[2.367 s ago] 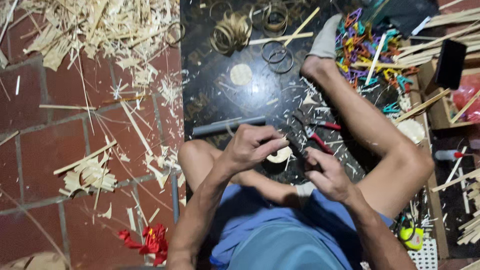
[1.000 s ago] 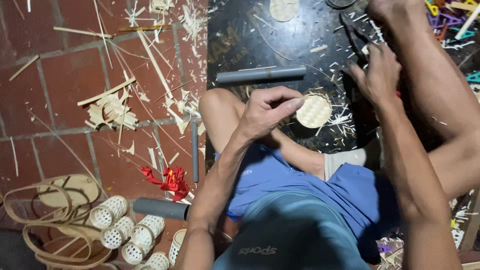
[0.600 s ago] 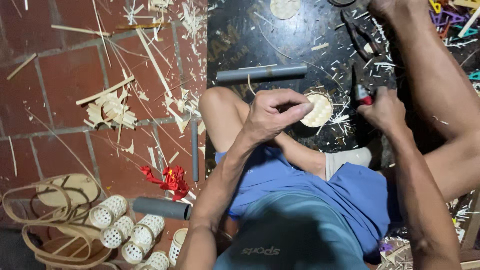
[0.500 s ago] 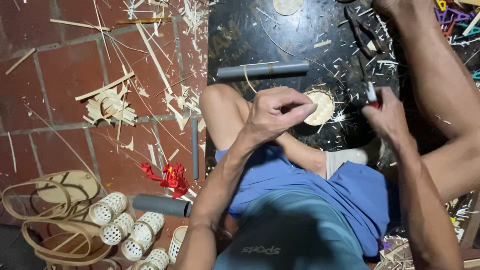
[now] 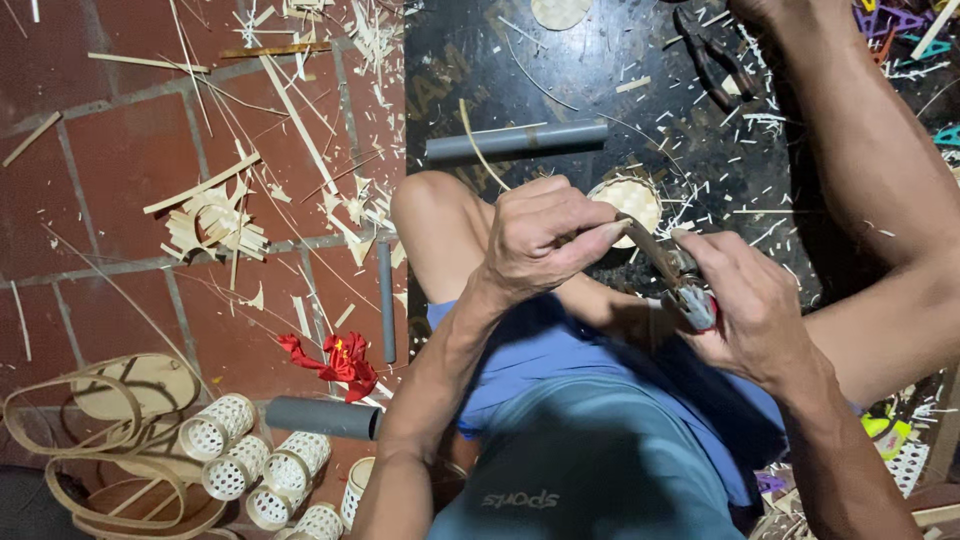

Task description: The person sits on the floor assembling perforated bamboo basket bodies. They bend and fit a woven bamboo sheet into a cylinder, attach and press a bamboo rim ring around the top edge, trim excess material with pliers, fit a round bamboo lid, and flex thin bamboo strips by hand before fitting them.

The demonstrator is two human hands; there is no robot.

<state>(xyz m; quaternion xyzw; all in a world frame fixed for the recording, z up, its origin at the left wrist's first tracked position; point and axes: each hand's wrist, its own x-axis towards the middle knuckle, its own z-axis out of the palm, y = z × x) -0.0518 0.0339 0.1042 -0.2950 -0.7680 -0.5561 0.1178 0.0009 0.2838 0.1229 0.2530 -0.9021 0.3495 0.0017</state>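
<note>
The right hand (image 5: pixel 755 315), having picked up red-handled pliers (image 5: pixel 690 295), is now bringing them against the small woven disc (image 5: pixel 628 200) that the left hand (image 5: pixel 545 240) is pinching just beside it.

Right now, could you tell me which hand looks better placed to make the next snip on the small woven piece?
The right hand, probably. It already grips the red-handled pliers, whose tip points at the small woven piece. The left hand is pinching that piece, so it seems better suited to steadying it.
</note>
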